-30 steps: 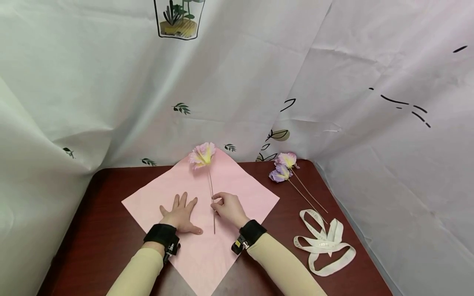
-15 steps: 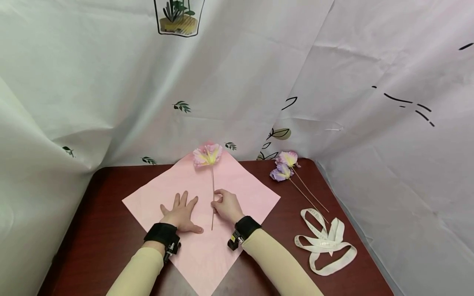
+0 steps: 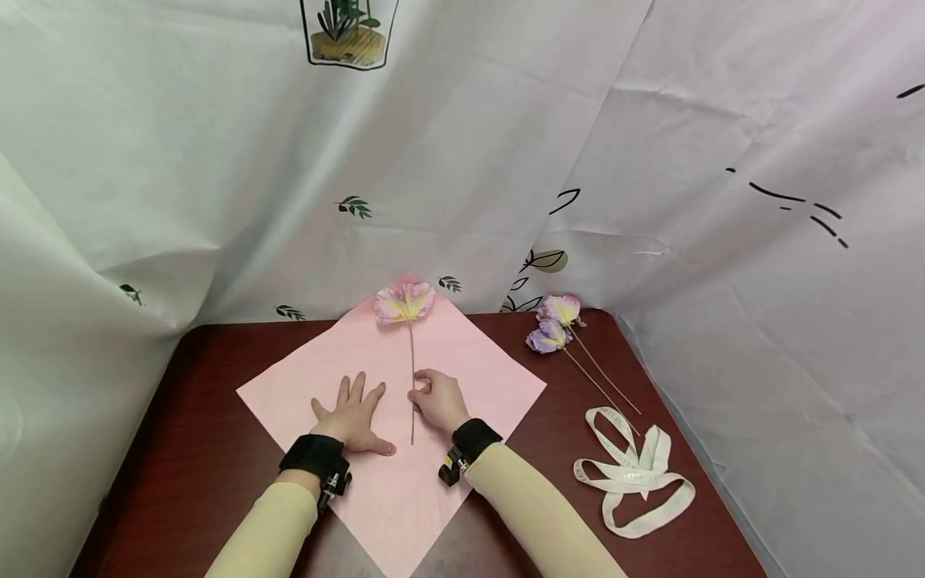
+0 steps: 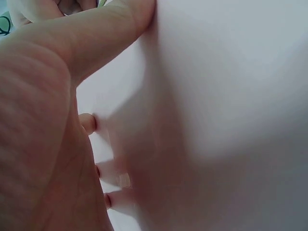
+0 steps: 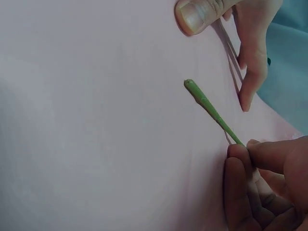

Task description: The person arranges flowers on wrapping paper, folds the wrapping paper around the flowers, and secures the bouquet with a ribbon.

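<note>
A square pink sheet of wrapping paper (image 3: 405, 498) lies cornerwise on the table. On its upper half is an artificial flower (image 3: 405, 303) with pink-and-yellow petals, its thin stem (image 3: 413, 345) running toward the near side. My right hand (image 3: 441, 401) pinches the stem below its middle between thumb and fingers; in the right wrist view the green stem end (image 5: 207, 104) sticks out past the fingertips. Left of the stem, my left hand (image 3: 352, 421) rests on the paper with fingers spread. The left wrist view shows its thumb (image 4: 106, 36) touching the sheet.
Two more artificial flowers, one pink (image 3: 560, 309) and one purple (image 3: 549, 337), lie at the table's back right. In front of them is a loosely looped white ribbon (image 3: 643, 482). A white printed cloth (image 3: 448, 160) hangs behind the dark red table (image 3: 166, 482).
The right hand has shifted a little left and away from me with the flower. Its stem now lies straighter and its bloom faces differently. My left hand stays in place.
</note>
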The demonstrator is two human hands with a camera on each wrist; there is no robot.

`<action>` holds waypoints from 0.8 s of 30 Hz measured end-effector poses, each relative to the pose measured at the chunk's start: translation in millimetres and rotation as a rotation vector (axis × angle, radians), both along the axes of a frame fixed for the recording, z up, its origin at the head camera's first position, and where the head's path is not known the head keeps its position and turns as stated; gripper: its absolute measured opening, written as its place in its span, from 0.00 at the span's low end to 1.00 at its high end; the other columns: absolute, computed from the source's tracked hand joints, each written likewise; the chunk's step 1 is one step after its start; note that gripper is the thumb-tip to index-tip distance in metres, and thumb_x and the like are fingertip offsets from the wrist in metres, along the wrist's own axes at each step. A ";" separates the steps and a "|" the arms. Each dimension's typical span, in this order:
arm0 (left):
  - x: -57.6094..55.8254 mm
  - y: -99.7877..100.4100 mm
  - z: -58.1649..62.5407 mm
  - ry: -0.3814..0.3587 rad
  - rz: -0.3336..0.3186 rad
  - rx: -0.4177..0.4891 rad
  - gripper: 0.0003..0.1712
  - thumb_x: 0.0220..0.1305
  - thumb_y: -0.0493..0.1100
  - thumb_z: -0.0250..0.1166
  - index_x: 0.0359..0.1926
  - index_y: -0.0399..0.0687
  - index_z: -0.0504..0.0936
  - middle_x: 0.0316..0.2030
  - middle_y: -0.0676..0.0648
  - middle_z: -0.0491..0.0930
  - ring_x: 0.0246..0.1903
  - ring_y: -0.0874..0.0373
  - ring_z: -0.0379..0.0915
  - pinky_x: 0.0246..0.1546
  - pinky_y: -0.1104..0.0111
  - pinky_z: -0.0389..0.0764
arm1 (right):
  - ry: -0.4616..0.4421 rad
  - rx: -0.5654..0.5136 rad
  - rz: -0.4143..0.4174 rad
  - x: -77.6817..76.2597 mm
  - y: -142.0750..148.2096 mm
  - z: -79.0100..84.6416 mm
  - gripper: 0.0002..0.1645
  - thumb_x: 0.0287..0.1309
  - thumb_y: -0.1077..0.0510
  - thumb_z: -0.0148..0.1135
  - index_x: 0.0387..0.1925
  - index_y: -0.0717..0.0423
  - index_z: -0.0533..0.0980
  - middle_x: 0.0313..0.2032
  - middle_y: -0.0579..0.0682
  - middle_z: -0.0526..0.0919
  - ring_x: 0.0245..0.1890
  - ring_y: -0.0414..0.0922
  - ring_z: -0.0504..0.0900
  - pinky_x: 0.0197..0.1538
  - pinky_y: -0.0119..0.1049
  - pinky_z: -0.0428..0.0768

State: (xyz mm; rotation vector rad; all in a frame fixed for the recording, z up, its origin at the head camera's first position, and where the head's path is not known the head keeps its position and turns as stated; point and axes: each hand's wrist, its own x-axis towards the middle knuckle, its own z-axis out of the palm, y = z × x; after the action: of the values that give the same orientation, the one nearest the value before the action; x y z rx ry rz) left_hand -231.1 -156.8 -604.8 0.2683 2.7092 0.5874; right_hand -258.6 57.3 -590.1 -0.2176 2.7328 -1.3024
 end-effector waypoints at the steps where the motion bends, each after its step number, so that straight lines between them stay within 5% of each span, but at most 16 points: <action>1: 0.2 -0.1 0.4 -0.001 -0.001 0.000 0.75 0.48 0.71 0.86 0.88 0.48 0.60 0.88 0.28 0.39 0.86 0.24 0.29 0.64 0.10 0.32 | 0.001 -0.001 -0.008 -0.7 -0.7 -0.6 0.24 0.70 0.63 0.73 0.65 0.63 0.83 0.22 0.41 0.85 0.21 0.34 0.81 0.36 0.30 0.77; 9: 0.9 0.0 3.8 -0.003 -0.004 0.001 0.75 0.48 0.70 0.87 0.88 0.47 0.60 0.88 0.28 0.39 0.86 0.24 0.29 0.65 0.10 0.33 | 0.089 0.016 -0.042 -5.5 -3.5 -10.8 0.21 0.67 0.62 0.76 0.59 0.63 0.86 0.23 0.38 0.82 0.24 0.34 0.78 0.37 0.32 0.78; 16: 1.0 -1.3 3.5 -0.001 0.000 0.014 0.75 0.49 0.70 0.86 0.88 0.47 0.60 0.88 0.28 0.38 0.86 0.23 0.29 0.65 0.10 0.31 | 0.054 0.048 -0.014 -3.6 -1.6 -8.4 0.20 0.68 0.60 0.76 0.58 0.62 0.87 0.28 0.42 0.88 0.29 0.36 0.82 0.44 0.37 0.82; 24: 1.8 -1.5 1.8 -0.001 -0.002 0.017 0.75 0.48 0.71 0.86 0.88 0.47 0.60 0.88 0.28 0.39 0.86 0.23 0.28 0.65 0.10 0.31 | 0.074 0.023 -0.019 -7.7 1.1 -21.5 0.22 0.59 0.58 0.80 0.53 0.61 0.87 0.26 0.39 0.86 0.27 0.36 0.82 0.38 0.34 0.80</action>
State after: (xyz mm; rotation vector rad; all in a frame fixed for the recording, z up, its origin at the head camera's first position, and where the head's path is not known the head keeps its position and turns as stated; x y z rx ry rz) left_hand -229.3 -158.3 -603.0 0.2747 2.7036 0.6100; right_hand -266.3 58.3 -611.6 -0.2429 2.8172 -1.2918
